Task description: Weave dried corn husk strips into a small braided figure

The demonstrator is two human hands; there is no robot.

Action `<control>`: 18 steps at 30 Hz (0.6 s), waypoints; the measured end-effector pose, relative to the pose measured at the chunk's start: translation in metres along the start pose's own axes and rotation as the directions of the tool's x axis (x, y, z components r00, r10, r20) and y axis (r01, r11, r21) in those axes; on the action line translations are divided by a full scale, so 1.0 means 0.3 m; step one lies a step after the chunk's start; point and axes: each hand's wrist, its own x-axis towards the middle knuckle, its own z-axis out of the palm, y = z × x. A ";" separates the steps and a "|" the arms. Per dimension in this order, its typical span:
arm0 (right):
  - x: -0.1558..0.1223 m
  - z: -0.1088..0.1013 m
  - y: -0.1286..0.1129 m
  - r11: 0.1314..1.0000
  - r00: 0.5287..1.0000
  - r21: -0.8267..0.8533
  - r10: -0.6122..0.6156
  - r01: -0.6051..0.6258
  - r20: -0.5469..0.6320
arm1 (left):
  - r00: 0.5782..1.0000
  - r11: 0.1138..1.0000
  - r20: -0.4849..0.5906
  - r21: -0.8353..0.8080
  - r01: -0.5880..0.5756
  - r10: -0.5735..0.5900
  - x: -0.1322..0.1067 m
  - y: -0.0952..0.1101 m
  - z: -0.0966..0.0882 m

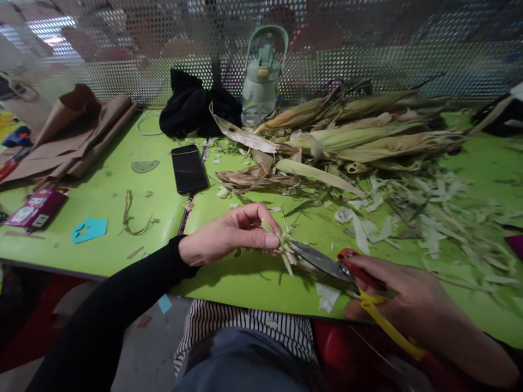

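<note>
My left hand [229, 234] is closed in a pinch on a small bundle of pale corn husk strips [281, 241] just above the green table [122, 218]. My right hand [412, 305] grips scissors [327, 264] with red and yellow handles; their blades meet the husk bundle at its right end. A pile of dried corn cobs in husks [359, 130] lies at the back right, and cut husk scraps [429, 218] are strewn across the table's right half.
A black phone [188, 169] lies face up at centre. Behind it sit a black cloth [196, 109] and a pale green water bottle [261, 76] against a perforated screen. Brown paper [69, 136], a purple packet [35, 209] and a blue star cutout [90, 228] lie left.
</note>
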 end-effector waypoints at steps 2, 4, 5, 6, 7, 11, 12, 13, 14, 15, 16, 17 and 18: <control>0.006 -0.005 -0.004 1.000 1.000 0.019 0.017 -0.017 0.021 | 1.000 1.000 0.003 0.000 0.013 -0.013 -0.001 0.001 0.001; 0.010 -0.006 -0.006 1.000 0.999 0.020 0.021 -0.022 0.034 | 1.000 1.000 0.009 0.001 0.019 -0.019 -0.002 0.002 0.001; 0.011 -0.004 -0.006 1.000 0.999 0.015 0.018 -0.019 0.038 | 1.000 1.000 0.009 0.002 0.021 -0.021 -0.002 0.002 0.001; 0.012 -0.002 -0.007 1.000 0.999 0.012 0.017 -0.017 0.036 | 1.000 1.000 0.010 0.003 0.024 -0.024 -0.001 0.003 0.002; 0.013 -0.001 -0.008 1.000 0.999 0.014 0.016 -0.016 0.035 | 1.000 1.000 0.011 0.003 0.027 -0.027 -0.001 0.003 0.002; 0.027 -0.012 -0.026 0.998 0.999 0.050 0.036 -0.036 0.018 | 0.999 0.999 0.007 0.004 0.035 -0.035 -0.003 0.003 0.003; 0.032 -0.020 -0.033 0.997 0.999 0.063 0.045 -0.046 0.013 | 0.999 0.999 0.005 0.004 0.035 -0.035 -0.003 0.002 0.003; 0.038 -0.028 -0.040 0.996 0.999 0.077 0.053 -0.054 0.010 | 0.999 0.999 0.003 0.006 0.035 -0.035 -0.004 0.002 0.004; 0.041 -0.034 -0.045 0.994 0.998 0.091 0.059 -0.060 0.009 | 0.999 0.999 0.001 0.009 0.034 -0.034 -0.004 0.001 0.004; 0.043 -0.039 -0.048 0.993 0.998 0.101 0.060 -0.060 0.003 | 0.999 0.999 0.000 0.012 0.034 -0.034 -0.004 0.000 0.004; 0.043 -0.040 -0.049 0.993 0.999 0.106 0.053 -0.053 -0.004 | 0.999 0.999 0.001 0.017 0.034 -0.034 -0.004 -0.001 0.005; 0.040 -0.039 -0.047 0.994 0.999 0.100 0.046 -0.045 -0.016 | 0.999 0.999 -0.005 0.027 0.033 -0.033 -0.003 -0.001 0.005; 0.036 -0.034 -0.042 0.995 0.999 0.089 0.037 -0.034 -0.030 | 0.999 0.999 -0.018 0.042 0.031 -0.031 -0.003 -0.001 0.006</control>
